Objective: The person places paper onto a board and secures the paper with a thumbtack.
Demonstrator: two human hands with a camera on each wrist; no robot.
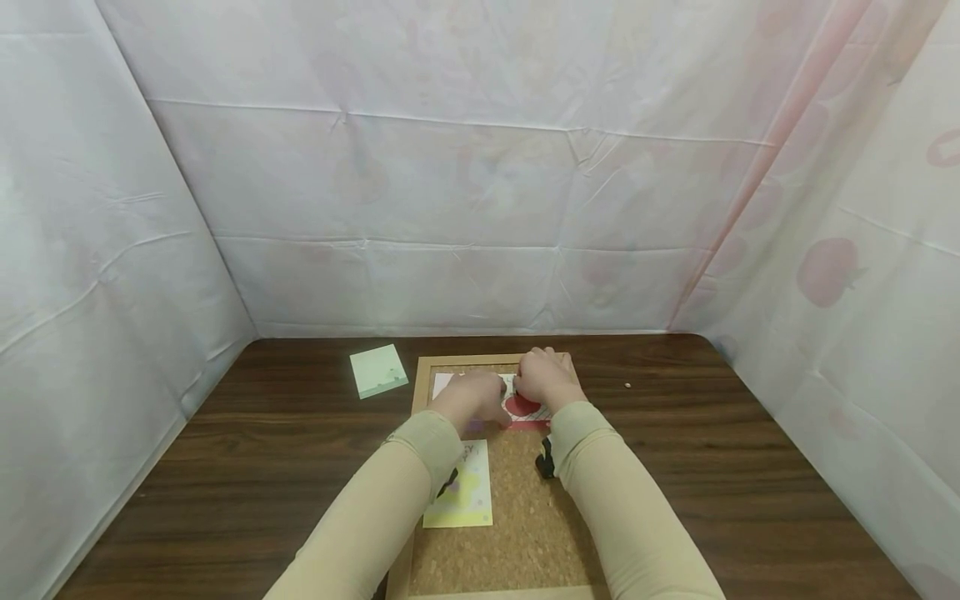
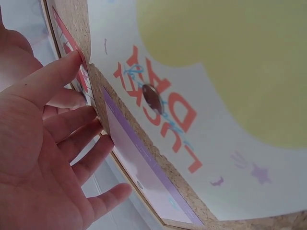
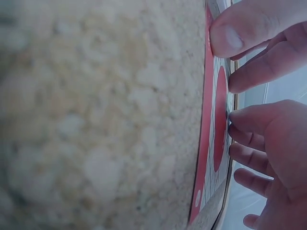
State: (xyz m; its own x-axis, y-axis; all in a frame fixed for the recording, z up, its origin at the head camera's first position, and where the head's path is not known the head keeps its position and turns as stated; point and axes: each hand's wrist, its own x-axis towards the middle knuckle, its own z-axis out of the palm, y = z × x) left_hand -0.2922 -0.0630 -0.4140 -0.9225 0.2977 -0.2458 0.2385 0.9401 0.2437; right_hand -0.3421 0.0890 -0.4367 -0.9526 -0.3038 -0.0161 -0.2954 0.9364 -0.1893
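A framed corkboard (image 1: 525, 517) lies on the table under both hands. At its far end, a card with a red oval and red strip (image 3: 206, 115) lies on the cork. My left hand (image 1: 472, 396) has its thumb on this card's red edge, its other fingers loosely extended over the board. My right hand (image 3: 280, 148) reaches the card's far side, thumb and index tips close together at the red oval; I cannot tell whether they pinch a tack. A yellow-and-white "Lucky Day" card (image 2: 235, 62) bears a round brown tack (image 2: 153, 99). Beside it is a purple-edged card (image 2: 144, 167).
A pale green notepad (image 1: 378, 371) lies left of the board. One small light bit (image 1: 627, 385) sits on the dark wood table (image 1: 720, 467) at the right. White patterned curtains (image 1: 465, 192) enclose the table at the back and sides.
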